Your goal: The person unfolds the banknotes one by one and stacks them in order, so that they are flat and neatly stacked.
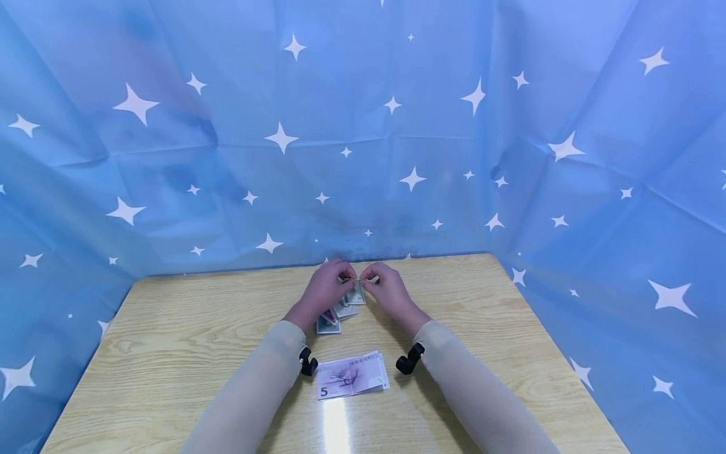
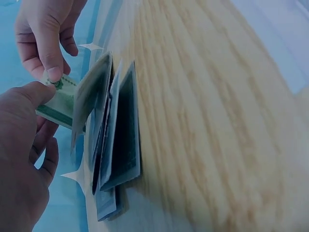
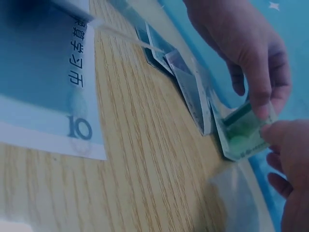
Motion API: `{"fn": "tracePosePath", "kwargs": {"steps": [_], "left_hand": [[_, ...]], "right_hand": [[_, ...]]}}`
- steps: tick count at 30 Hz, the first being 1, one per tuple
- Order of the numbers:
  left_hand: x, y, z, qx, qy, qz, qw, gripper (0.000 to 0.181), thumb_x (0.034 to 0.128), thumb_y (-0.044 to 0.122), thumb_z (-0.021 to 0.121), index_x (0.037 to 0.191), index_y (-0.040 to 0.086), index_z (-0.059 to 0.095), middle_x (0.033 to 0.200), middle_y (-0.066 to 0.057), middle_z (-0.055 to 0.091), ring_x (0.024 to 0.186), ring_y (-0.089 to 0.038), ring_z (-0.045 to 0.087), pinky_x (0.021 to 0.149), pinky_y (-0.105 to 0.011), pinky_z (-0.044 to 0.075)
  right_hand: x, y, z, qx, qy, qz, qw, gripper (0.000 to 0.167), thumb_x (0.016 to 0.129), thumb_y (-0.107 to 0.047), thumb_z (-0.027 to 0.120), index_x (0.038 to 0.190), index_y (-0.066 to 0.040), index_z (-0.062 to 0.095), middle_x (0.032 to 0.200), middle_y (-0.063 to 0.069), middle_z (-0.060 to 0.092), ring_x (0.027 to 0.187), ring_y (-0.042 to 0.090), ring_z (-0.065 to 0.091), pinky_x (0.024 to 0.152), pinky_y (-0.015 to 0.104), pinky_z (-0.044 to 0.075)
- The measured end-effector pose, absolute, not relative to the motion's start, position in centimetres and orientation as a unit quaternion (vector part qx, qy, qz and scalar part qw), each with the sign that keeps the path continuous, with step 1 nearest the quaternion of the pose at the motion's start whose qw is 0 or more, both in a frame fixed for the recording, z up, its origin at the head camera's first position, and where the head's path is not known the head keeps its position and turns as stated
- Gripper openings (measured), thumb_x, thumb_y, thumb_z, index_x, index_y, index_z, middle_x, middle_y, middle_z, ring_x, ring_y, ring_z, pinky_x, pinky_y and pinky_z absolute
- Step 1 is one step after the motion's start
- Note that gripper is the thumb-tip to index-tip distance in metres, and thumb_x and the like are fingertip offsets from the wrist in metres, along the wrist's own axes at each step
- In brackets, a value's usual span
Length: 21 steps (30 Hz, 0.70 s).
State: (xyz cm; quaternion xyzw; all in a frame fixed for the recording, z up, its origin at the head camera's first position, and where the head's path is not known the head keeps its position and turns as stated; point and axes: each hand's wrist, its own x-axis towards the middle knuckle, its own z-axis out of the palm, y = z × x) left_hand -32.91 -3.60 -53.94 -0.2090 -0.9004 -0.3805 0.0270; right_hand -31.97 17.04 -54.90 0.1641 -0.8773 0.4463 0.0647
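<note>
At the far side of the table, my left hand and right hand meet over a green banknote. Thumb and fingers of each hand pinch its upper edge, the two thumbs close together. The green note looks bent, one part standing up between the hands and another leaning toward the table. Beside it, nearer the left forearm, several folded banknotes stand on edge and overlap in a loose row; the left wrist partly hides them in the head view.
Closer to me on the wooden table lies a flat purple banknote marked 5, with another note's edge showing under it. A note marked 10 appears in the right wrist view. A blue star-patterned cloth hangs behind the table.
</note>
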Motion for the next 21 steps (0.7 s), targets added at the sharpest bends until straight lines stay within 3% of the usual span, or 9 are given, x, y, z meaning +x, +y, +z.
{"fn": "tracePosePath", "kwargs": {"steps": [7,21], "left_hand": [[-32.7,-3.8,-54.0,-0.216,-0.894,-0.391,0.04,0.005,0.1024,0.013,0.082,0.101,0.016,0.077,0.106,0.002,0.069,0.102,-0.018,0.069,0.092,-0.04,0.06],[-31.0,-3.8,-52.2,-0.232,-0.872,-0.423,0.079,0.004,0.1047,0.019,0.08,0.107,0.016,0.078,0.106,0.007,0.071,0.102,-0.016,0.068,0.092,-0.041,0.059]], "right_hand": [[-31.6,17.0,-54.4,0.171,-0.877,0.443,0.074,0.006,0.103,-0.01,0.08,0.107,-0.007,0.076,0.106,0.001,0.073,0.101,0.018,0.069,0.087,0.04,0.061],[-30.0,17.4,-52.3,0.168,-0.867,0.461,0.088,0.01,0.103,-0.014,0.081,0.112,-0.013,0.076,0.11,0.0,0.073,0.102,0.019,0.067,0.091,0.042,0.059]]}}
